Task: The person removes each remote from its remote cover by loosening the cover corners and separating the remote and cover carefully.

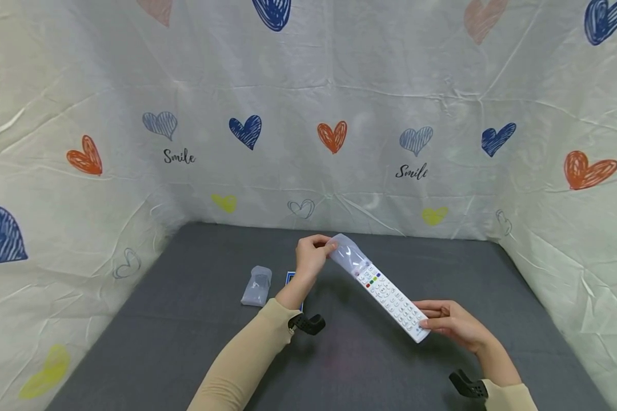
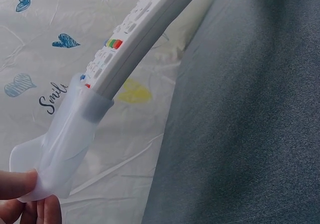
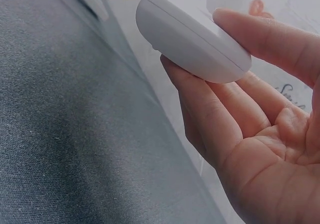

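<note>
A white remote control (image 1: 393, 301) with rows of buttons is held up at a slant above the table. Its upper end sits inside a translucent plastic sleeve (image 1: 348, 255), while the rest is bare. My left hand (image 1: 311, 258) pinches the far end of that sleeve between thumb and fingers, as the left wrist view also shows. At the lower right, my right hand (image 1: 457, 326) grips the remote's bare bottom end, thumb on the button side and fingers beneath. The right wrist view shows the remote's rounded white end (image 3: 190, 39) between thumb and fingers.
On the dark grey table (image 1: 185, 342), a small folded translucent pouch (image 1: 257, 286) lies left of my left wrist. A blue-edged flat item (image 1: 290, 277) is mostly hidden behind that wrist. Heart-patterned white sheeting (image 1: 288, 171) encloses the back and sides.
</note>
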Tool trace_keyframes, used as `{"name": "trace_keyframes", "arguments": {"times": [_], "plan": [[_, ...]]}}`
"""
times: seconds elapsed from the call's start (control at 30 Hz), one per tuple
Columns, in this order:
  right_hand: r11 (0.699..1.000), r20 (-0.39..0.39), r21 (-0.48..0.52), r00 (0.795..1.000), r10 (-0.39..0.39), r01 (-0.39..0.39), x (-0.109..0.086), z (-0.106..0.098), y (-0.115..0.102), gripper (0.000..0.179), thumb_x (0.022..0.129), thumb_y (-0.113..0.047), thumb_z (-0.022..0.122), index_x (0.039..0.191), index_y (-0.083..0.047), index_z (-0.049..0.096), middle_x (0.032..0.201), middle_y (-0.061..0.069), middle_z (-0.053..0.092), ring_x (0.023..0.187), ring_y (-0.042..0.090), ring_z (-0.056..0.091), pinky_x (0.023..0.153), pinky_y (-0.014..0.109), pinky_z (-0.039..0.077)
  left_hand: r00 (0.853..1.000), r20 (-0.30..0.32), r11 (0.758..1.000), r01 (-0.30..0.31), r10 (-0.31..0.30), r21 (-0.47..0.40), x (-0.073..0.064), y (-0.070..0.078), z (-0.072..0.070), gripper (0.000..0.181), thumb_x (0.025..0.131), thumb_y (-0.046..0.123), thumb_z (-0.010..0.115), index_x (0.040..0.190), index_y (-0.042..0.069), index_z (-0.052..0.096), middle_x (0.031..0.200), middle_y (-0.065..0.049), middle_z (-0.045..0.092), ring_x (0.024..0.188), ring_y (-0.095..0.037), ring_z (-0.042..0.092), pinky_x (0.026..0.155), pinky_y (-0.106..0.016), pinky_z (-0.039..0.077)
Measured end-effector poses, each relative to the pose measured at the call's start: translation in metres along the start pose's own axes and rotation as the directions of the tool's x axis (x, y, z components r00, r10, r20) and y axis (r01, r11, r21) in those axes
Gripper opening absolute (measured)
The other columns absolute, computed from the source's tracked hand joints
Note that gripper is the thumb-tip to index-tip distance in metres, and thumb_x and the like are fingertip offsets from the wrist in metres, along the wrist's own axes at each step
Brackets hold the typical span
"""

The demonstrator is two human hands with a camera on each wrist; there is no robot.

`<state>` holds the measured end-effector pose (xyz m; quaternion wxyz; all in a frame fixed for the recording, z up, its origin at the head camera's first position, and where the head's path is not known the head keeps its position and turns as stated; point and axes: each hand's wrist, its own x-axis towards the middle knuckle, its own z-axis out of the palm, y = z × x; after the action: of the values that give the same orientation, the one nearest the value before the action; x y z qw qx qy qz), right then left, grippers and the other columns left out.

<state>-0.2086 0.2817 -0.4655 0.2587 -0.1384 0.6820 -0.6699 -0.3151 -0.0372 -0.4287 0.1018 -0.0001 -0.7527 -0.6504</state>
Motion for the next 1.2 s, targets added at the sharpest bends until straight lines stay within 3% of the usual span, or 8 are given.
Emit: {"name": "trace_keyframes", "arguments": {"times": [0.17,0.4,0.63,0.73,0.97,1.2], "plan": [[1.000,0.001,-0.001,1.000,-0.005,0.005,0.000,0.000,0.000,0.052,0.091,-0.004,0.059,0.137,0.011,0.041,0.116,-0.002,0.067,0.103,0.013,0.065,0.084,0.029,0.054,1.000,-0.019,1.000,-0.001,0.001,0.004,0.000,0.002,0.000,0.009,0.082,0.012,0.073,0.087,0.004,0.073,0.084,-0.010,0.066,0.067,-0.017,0.058,0.059,-0.025,0.050],[1.000,-0.005,-0.010,1.000,0.009,-0.009,-0.002,-0.004,0.004,0.050,0.090,-0.005,0.060,0.136,0.009,0.044,0.116,-0.002,0.067,0.103,0.012,0.065,0.084,0.029,0.054,0.999,-0.027,1.000,0.020,-0.020,0.007,-0.001,0.000,0.003,0.010,0.084,0.012,0.072,0.089,0.004,0.073,0.086,-0.009,0.065,0.070,-0.015,0.057,0.061,-0.025,0.050],[1.000,0.040,-0.001,0.999,-0.019,0.019,-0.012,-0.016,0.004,0.044,0.091,-0.001,0.056,0.135,0.002,0.049,0.118,-0.003,0.067,0.104,0.012,0.064,0.084,0.029,0.053,0.998,-0.053,1.000,0.019,-0.019,0.006,0.001,-0.002,0.002,0.009,0.083,0.010,0.071,0.089,0.002,0.073,0.086,-0.011,0.066,0.069,-0.016,0.057,0.059,-0.023,0.048],[1.000,0.011,0.006,1.000,-0.013,0.013,-0.018,-0.022,0.001,0.043,0.091,-0.001,0.056,0.134,0.000,0.050,0.116,-0.004,0.067,0.103,0.011,0.064,0.084,0.029,0.054,0.998,-0.059,0.999,0.023,-0.022,0.025,0.001,-0.004,0.001,0.009,0.083,0.009,0.071,0.088,0.003,0.073,0.086,-0.012,0.066,0.070,-0.016,0.057,0.058,-0.023,0.048],[0.999,-0.149,-0.006,0.988,0.039,-0.041,-0.024,-0.027,-0.003,0.058,0.090,-0.005,0.061,0.137,0.015,0.034,0.109,-0.006,0.067,0.096,0.008,0.064,0.082,0.026,0.054,0.997,0.063,0.994,0.031,-0.038,0.106,-0.002,-0.009,0.001,0.012,0.084,0.013,0.071,0.090,0.003,0.073,0.090,-0.010,0.068,0.072,-0.014,0.058,0.060,-0.023,0.048],[0.995,-0.209,0.020,0.973,0.100,-0.098,-0.017,-0.020,-0.004,0.074,0.090,-0.009,0.062,0.142,0.018,0.018,0.110,-0.005,0.061,0.096,0.007,0.062,0.082,0.025,0.053,0.979,0.192,0.990,0.039,-0.065,0.135,-0.005,-0.013,0.003,0.013,0.082,0.012,0.071,0.089,0.001,0.072,0.087,-0.009,0.067,0.070,-0.013,0.055,0.059,-0.022,0.045]]}}
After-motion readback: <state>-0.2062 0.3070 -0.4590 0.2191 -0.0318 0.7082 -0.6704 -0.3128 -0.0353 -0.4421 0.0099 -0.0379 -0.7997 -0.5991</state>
